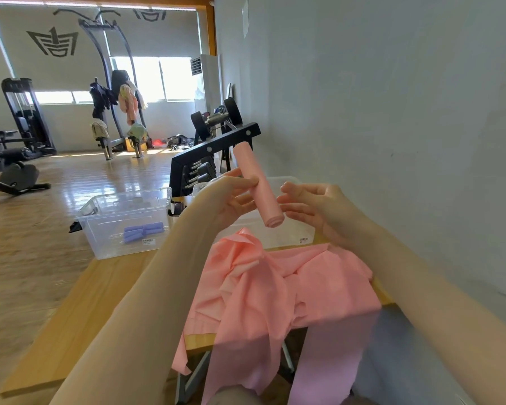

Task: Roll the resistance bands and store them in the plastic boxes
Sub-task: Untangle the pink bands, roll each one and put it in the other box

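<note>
Two purple rolled bands already lie in the far-left clear plastic box, so part of the job looks done. One pink roll is finished and held in the air above the second plastic box, which sits just beyond the loose pink bands heaped on the table. Its long axis runs near to far, the spiral end pointing toward the camera and slightly right, the far end tilted up. The left hand pinches the roll between thumb and fingers; the right hand hovers just beside it, fingers loosely spread, holding nothing. Storing this roll and rolling the heap seem to remain, along with a lilac band hanging off the near edge.
</note>
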